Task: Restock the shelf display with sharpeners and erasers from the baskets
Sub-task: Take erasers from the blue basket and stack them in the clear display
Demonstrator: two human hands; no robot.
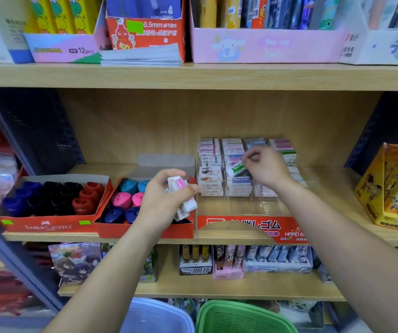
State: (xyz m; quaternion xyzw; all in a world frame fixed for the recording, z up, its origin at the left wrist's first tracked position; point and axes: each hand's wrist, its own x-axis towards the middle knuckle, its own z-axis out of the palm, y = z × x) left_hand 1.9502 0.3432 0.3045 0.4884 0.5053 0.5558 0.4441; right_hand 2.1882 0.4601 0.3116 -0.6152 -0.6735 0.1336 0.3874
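My left hand grips a small bunch of white erasers with pink sleeves in front of the sharpener box. My right hand pinches a green-sleeved eraser over the clear eraser display, above stacked rows of erasers. A red box holds teal, pink and blue sharpeners. Left of it another red box holds blue, black and red sharpeners. At the bottom edge sit a blue basket and a green basket.
The wooden shelf above carries pen and notebook boxes. A yellow box of packs stands at the right on the same shelf. Card packs fill the shelf below. A dark perforated upright bounds the left side.
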